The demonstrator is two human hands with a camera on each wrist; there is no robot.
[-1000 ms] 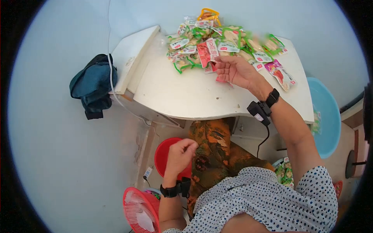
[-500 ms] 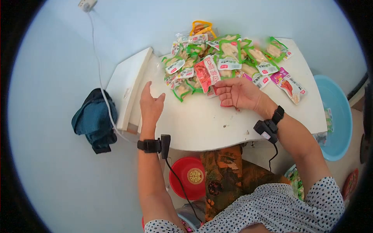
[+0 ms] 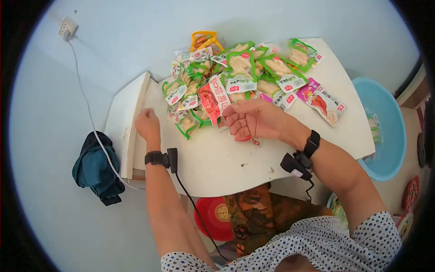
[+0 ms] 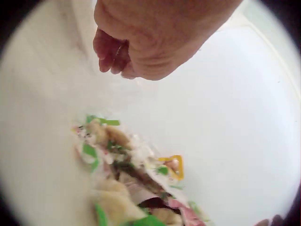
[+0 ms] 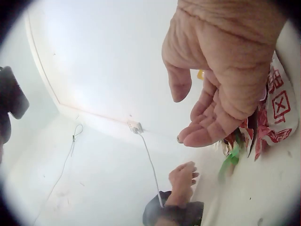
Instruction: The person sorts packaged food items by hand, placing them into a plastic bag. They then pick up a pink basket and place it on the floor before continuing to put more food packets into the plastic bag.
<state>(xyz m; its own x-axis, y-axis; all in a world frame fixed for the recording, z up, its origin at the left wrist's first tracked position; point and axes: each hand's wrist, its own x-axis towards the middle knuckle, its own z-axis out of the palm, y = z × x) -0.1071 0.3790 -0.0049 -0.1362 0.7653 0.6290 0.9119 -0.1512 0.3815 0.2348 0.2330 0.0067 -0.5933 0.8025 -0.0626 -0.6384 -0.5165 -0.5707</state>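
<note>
Hanging half-curled, right hand (image 3: pixel 256 120) looks empty; red-and-white food pouch (image 3: pixel 213 100) at its 10 o'clock. Left hand (image 3: pixel 148 124) curled, can't tell if holding. Risk: right hand snags pouch edge, green-trimmed pouch pile (image 3: pixel 241 65) slides.

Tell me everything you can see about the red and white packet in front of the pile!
The red and white packet looks like shiny plastic: a red food picture on one side, a white strip with red characters on the other. It lies slanted against the green-edged packets, looking unopened. The right hand is beside its lower edge; whether they touch, I can't tell.
</note>
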